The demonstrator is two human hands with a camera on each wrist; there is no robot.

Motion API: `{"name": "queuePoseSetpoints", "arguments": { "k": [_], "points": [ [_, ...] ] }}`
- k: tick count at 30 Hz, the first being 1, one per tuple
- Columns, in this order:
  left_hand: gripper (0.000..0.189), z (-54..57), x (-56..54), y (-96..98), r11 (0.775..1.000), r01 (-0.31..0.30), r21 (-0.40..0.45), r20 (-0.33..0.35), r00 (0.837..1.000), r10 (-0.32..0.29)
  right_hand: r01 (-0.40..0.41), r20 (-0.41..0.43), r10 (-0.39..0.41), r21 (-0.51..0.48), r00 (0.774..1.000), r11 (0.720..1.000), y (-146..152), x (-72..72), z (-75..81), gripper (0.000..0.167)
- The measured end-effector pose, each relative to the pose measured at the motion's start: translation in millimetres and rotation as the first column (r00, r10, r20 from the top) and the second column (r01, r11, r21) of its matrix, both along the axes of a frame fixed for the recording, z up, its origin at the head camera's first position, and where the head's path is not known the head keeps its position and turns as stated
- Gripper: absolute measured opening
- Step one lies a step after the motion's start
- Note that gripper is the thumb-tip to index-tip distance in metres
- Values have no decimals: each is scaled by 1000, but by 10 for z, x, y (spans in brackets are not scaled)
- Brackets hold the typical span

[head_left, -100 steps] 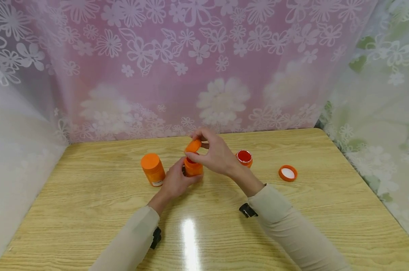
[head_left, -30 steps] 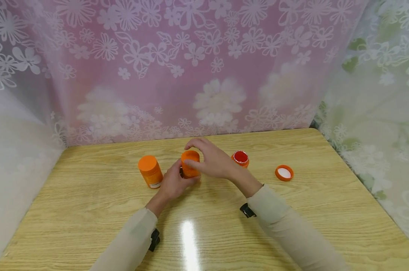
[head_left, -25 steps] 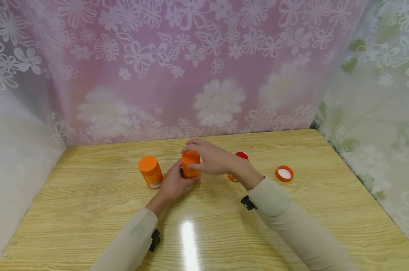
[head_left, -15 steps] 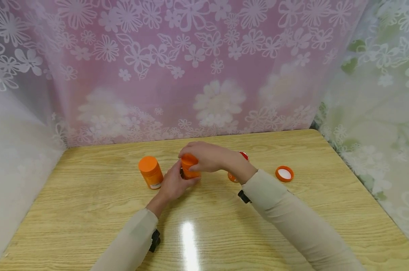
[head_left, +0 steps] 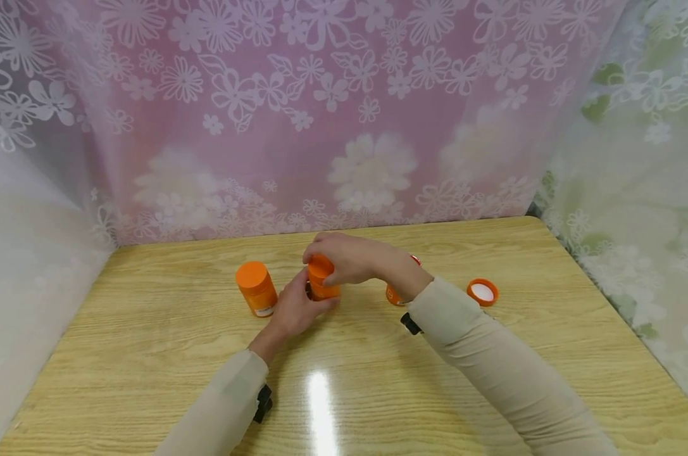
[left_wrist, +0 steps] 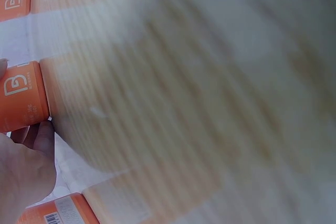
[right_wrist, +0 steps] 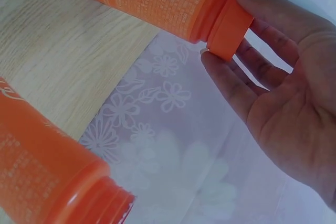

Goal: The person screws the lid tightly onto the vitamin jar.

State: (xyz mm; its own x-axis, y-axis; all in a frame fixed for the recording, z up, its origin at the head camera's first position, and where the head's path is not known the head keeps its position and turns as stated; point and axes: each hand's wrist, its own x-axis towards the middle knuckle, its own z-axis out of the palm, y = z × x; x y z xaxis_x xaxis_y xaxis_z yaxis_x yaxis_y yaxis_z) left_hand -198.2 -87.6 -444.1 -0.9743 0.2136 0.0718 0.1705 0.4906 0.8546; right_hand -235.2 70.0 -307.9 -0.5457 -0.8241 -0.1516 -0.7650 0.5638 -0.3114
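Observation:
In the head view my left hand (head_left: 299, 308) grips the middle orange bottle (head_left: 324, 292) low on its body, keeping it upright on the table. The left wrist view has my thumb and fingers about this bottle (left_wrist: 21, 98), with its white logo facing out. Over the top, my right hand (head_left: 355, 258) holds the orange cap (head_left: 319, 266) by its rim. The right wrist view shows that cap (right_wrist: 231, 24) seated on the bottle's neck, thumb on one side and fingertips on the other.
Left of my hands stands a capped orange bottle (head_left: 257, 292). An uncapped orange bottle (head_left: 396, 296) is partly behind my right forearm, its threaded mouth bare in the right wrist view. Farther right lies a loose cap (head_left: 483, 292), white liner up. A floral curtain (head_left: 366, 158) hangs behind the table.
The cap, earlier tilted above the open mouth, now sits on the middle bottle. My right hand has closed round its rim and its wrist has turned. The left hand keeps its grip.

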Motion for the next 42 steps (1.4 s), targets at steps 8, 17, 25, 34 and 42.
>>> {"name": "queuePoseSetpoints", "arguments": {
  "k": [8,17,25,34,42],
  "points": [
    [57,13,3,0,1000,2,-5,-3,1000,-2,23,-54,-22,28,998,999,-28,24,-11,40],
    [55,21,7,6,1000,4,6,8,1000,-4,171,-134,-160,77,978,982,-99,121,-25,36],
    [55,15,5,12,1000,-7,-9,-4,1000,7,169,-105,-161,79,981,982,-98,150,-6,39],
    [54,15,10,22,1000,6,1,1,1000,-6,281,-155,-268,73,951,957,-138,209,-22,32],
    [46,1,6,20,1000,-7,-2,-24,1000,7,469,-205,-450,48,869,882,-234,262,-97,41]
  ]
}}
